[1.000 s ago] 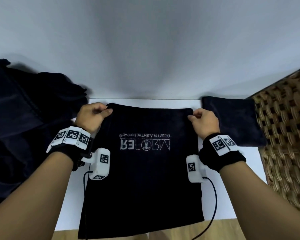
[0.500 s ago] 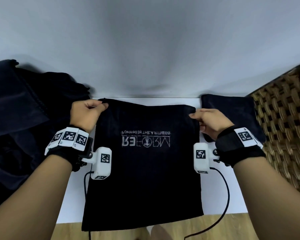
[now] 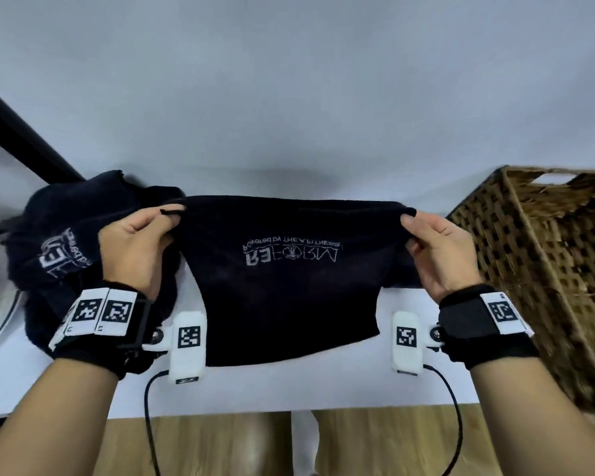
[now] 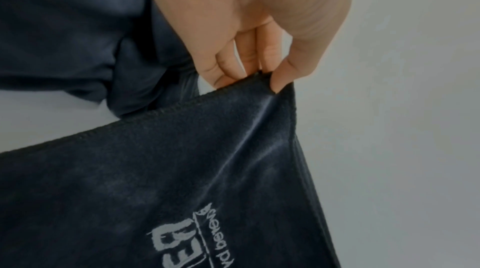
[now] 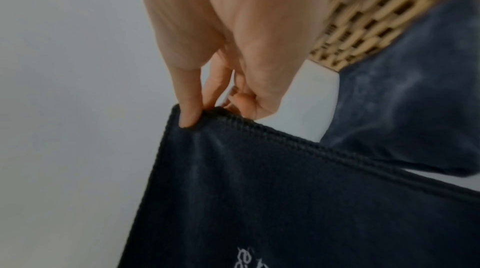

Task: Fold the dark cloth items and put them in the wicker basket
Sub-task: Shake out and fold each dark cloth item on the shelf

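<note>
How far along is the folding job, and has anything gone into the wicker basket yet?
Early on. Done: one folded dark cloth lies on the table beside the wicker basket, not in it; the basket's inside can't be seen. In hand: the left hand and right hand each pinch a far corner of the logo towel, lifted to start its fold. Left: this fold, the pile of dark cloths, and loading the basket.

**Dark cloth, pale lettering**

The held cloth (image 3: pixel 289 304) is navy-black with whitish printed lettering; the cloth pile (image 3: pixel 59 242) matches it. The wicker basket (image 3: pixel 536 269) is brown open weave. The counter (image 3: pixel 289 389) is white. Wrist bands (image 3: pixel 474 321) are black with black-and-white square markers.
</note>
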A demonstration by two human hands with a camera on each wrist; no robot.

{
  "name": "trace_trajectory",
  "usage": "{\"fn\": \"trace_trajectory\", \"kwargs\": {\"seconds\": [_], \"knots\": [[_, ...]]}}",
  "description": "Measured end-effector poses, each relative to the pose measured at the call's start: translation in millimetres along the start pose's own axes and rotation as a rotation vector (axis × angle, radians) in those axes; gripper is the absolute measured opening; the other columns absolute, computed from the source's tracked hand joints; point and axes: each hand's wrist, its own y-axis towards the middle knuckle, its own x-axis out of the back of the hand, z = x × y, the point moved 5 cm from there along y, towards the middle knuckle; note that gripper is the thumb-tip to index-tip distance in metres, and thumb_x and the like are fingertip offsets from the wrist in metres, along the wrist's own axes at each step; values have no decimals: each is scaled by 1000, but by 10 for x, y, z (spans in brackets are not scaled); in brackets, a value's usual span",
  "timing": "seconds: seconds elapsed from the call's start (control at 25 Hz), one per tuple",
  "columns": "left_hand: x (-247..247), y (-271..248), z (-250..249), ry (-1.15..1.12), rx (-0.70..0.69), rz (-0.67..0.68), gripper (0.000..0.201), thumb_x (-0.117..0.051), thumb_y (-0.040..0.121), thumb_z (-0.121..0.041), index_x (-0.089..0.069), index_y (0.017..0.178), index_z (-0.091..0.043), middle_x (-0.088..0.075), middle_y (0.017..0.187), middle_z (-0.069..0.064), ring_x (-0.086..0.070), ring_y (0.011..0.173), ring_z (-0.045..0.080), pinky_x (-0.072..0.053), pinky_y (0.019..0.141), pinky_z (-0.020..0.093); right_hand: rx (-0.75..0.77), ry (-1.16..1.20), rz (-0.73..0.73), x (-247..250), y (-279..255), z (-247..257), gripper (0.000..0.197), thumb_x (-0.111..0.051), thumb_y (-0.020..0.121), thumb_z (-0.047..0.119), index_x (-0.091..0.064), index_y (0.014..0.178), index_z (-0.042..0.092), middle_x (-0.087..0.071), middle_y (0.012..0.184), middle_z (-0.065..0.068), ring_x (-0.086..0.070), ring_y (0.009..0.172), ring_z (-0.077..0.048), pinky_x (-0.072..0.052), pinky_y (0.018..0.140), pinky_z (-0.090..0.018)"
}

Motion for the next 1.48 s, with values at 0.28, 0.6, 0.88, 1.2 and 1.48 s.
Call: {"fn": "trace_trajectory", "kwargs": {"seconds": [0.28,0.6,0.88,1.2,1.48], "knots": [[167,-403,-1249,-63,-162,34,24,-63,81,1,-76,73,-17,-72,76,-3,-64,78,15,-52,80,23,317,-129,40,-335,-749,1215,19,-78,66,-2,-69,63,13,-72,93,-9,-67,87,-21,-51,84,-27],[204,-845,-2275,20,-379,60,23,-64,81,4,-73,81,-18,-72,73,-7,-63,72,12,-50,68,16,448,-365,90,-451,-1343,2066,21,-72,78,0,-59,72,15,-70,70,10,-57,60,-2,-39,63,-22],[253,-1027,-2485,-42,-340,80,6,-71,81,-6,-72,77,-11,-70,74,0,-60,75,22,-51,70,29,401,-68,144,-467,-1568,2293,24,-64,80,-10,-59,72,12,-68,85,-5,-64,82,-20,-50,82,-29],[364,-1137,-2662,84,-471,87,13,-75,78,-8,-75,88,-15,-72,75,-2,-62,69,11,-51,66,19,365,-180,259,-517,-1619,2384,18,-70,72,-1,-58,71,12,-75,84,-4,-67,75,-11,-45,59,-16],[402,-1008,-2277,447,-427,158,29,-74,79,-8,-74,76,-36,-71,72,-15,-63,68,-1,-52,71,10,426,-1116,143,-417,-1351,1977,20,-74,76,4,-60,71,17,-70,86,0,-67,85,-19,-50,80,-30]]}}
